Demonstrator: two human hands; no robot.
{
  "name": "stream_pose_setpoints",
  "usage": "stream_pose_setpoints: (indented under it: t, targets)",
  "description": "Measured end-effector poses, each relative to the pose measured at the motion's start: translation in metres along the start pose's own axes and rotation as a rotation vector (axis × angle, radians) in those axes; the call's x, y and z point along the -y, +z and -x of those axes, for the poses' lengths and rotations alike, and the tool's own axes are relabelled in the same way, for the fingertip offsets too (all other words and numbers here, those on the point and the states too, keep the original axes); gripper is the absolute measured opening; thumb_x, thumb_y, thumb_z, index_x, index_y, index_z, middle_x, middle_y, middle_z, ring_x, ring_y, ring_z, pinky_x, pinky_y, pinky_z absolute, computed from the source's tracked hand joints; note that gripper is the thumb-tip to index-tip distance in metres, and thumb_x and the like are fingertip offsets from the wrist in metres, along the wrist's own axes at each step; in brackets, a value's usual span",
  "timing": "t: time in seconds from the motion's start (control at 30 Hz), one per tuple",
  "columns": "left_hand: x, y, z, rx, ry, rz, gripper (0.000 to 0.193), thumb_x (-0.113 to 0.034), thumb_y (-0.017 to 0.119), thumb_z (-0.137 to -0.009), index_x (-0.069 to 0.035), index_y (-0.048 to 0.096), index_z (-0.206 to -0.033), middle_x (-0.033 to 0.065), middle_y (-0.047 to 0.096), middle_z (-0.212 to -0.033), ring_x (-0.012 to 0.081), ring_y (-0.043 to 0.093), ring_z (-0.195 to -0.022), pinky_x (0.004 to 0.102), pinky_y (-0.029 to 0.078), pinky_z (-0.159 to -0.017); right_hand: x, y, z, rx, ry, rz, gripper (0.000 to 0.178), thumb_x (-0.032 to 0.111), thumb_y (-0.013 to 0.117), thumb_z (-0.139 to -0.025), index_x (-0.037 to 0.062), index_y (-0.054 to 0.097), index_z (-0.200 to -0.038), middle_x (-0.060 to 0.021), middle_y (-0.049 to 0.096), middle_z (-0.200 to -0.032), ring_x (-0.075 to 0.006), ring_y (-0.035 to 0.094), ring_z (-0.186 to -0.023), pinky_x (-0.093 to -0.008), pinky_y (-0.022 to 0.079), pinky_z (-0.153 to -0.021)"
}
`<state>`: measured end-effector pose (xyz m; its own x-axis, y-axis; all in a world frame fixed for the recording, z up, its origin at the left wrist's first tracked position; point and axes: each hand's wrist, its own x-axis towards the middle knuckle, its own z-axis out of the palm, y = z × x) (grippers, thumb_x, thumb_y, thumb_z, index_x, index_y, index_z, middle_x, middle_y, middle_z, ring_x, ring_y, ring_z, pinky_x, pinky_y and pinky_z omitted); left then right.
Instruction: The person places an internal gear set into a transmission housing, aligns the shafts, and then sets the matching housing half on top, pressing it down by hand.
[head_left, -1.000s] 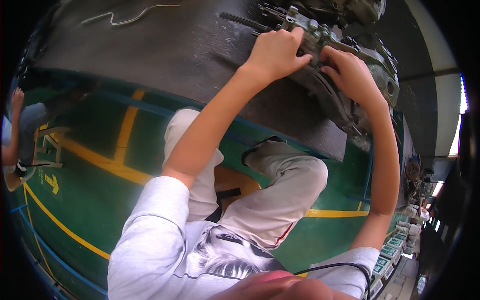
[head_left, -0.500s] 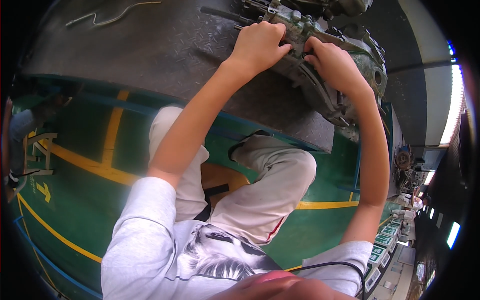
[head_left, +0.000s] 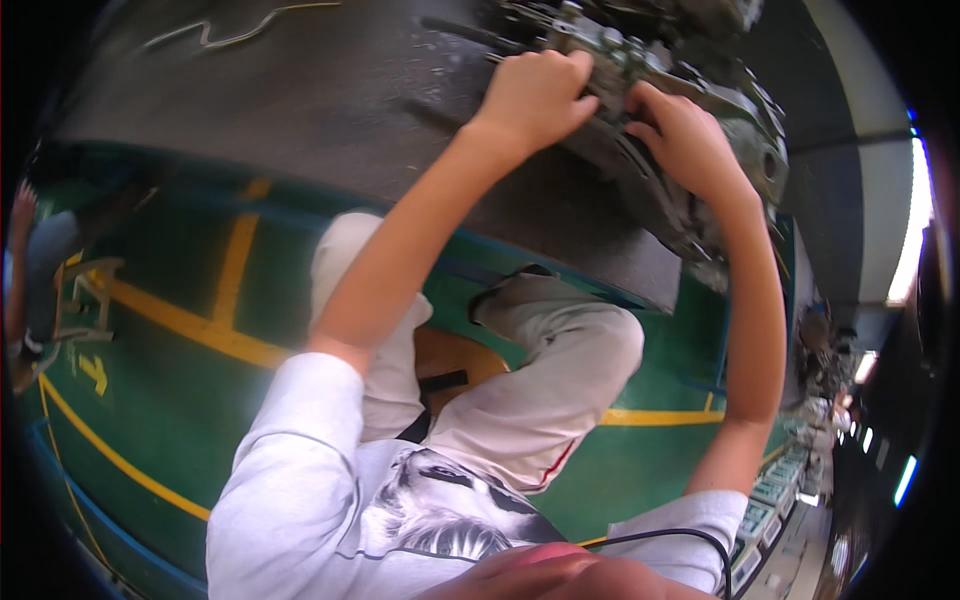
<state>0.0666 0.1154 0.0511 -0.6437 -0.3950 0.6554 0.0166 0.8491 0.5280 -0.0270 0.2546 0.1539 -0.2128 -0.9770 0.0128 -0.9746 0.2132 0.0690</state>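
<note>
A grey metal gearbox-like casting (head_left: 640, 165) with bosses, ribs and openings lies at the far right of a dark metal bench top. My left hand (head_left: 540, 95) is at its upper left side, fingers curled and thumb toward the casting; the fingertips are partly hidden. Just right of it, my right hand (head_left: 685, 140) bends over the casting's near side, index finger and thumb curled toward each other. Whatever small part either hand grips is hidden or too blurred to name. A narrow gap on the casting separates the two hands.
The bench top (head_left: 300, 120) has a raised tread pattern and a blue-edged frame. A thin bent metal rod (head_left: 240, 35) lies at its far left. Below, the green floor (head_left: 170, 400) carries yellow lines. Another person (head_left: 45, 260) is near a metal stand at the left.
The whole view has shifted slightly and is blurred, so everything sits a little farther right and lower. Both hands stay at the same place on the casting, with nearly the same finger pose.
</note>
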Motion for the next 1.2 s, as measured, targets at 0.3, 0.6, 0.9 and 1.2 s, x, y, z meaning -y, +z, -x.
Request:
stream_pose_setpoints:
  t: [0.3,0.6,0.9,1.2]
  targets:
    - [-0.014,-0.011,0.003,0.056,-0.021,0.065,0.031,-0.028,0.064,-0.071,-0.003,0.051,-0.083,0.0167,0.061,-0.066,0.0343,0.061,-0.066,0.0408,0.049,-0.059,0.026,-0.013,0.006,-0.062,0.112,-0.046,0.018,0.016,0.059,-0.079,0.004,0.048,-0.087,-0.0177,0.056,-0.075,-0.0376,0.055,-0.074,-0.0426,0.041,-0.061]
    - [-0.012,-0.007,0.001,-0.005,0.012,0.199,0.025,-0.022,0.063,-0.072,-0.001,0.052,-0.082,0.0172,0.06,-0.066,0.0326,0.062,-0.066,0.0397,0.049,-0.06,0.009,0.013,-0.001,-0.094,0.19,0.249,0.013,0.012,0.055,-0.081,0.0053,0.051,-0.092,-0.016,0.056,-0.073,-0.0334,0.055,-0.074,-0.0401,0.041,-0.061]
    - [-0.013,-0.001,0.004,-0.049,0.0,0.01,0.025,-0.027,0.064,-0.072,-0.003,0.057,-0.071,0.013,0.061,-0.065,0.0295,0.062,-0.065,0.0367,0.049,-0.059,0.014,0.001,0.004,-0.053,0.077,-0.049,0.014,0.006,0.055,-0.078,0.0029,0.047,-0.09,-0.0176,0.055,-0.079,-0.0366,0.053,-0.077,-0.0406,0.041,-0.066]
    - [-0.027,0.013,0.001,-0.081,-0.02,-0.044,0.022,-0.025,0.061,-0.072,-0.004,0.056,-0.076,0.0133,0.062,-0.072,0.0289,0.063,-0.065,0.0377,0.049,-0.06,0.006,0.007,0.014,-0.087,0.174,0.14,0.017,0.019,0.053,-0.084,0.0034,0.047,-0.085,-0.0188,0.058,-0.079,-0.0383,0.055,-0.078,-0.0451,0.042,-0.064]
